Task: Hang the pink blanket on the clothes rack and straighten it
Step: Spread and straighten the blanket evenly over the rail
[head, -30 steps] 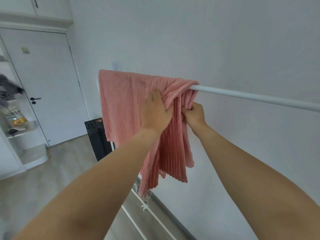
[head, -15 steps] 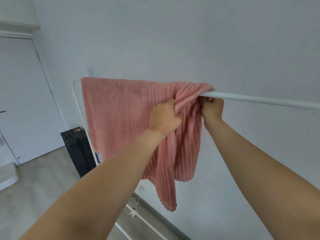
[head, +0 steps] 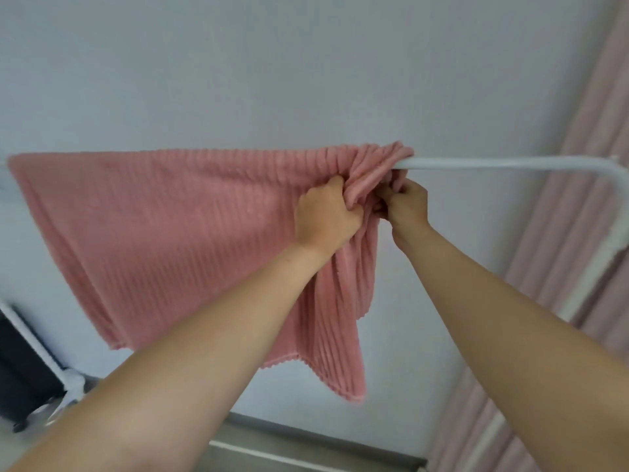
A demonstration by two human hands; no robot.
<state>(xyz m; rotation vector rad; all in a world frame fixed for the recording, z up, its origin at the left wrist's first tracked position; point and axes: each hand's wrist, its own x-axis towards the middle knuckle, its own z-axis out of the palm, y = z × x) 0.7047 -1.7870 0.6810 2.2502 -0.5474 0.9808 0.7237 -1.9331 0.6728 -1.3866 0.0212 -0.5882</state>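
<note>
The pink ribbed blanket [head: 163, 233] hangs over the white top bar of the clothes rack [head: 493, 164]. Its left part lies spread flat along the bar. Its right end is bunched into folds, and one corner hangs lower there. My left hand [head: 325, 216] is closed on the bunched folds just below the bar. My right hand [head: 406, 202] grips the same bunch from the right, right under the bar. The bar to the right of the blanket is bare up to its bend.
A white wall stands close behind the rack. A pink curtain [head: 578, 233] hangs at the right behind the rack's right post. The rack's left post [head: 34, 345] and base rail [head: 306, 458] are low in view. A black box [head: 20, 373] stands on the floor at the left.
The blanket has been drawn further right along the bar, so more of it lies spread. Both hands moved right with the bunched end. My view swung right; the door is gone and the curtain appears.
</note>
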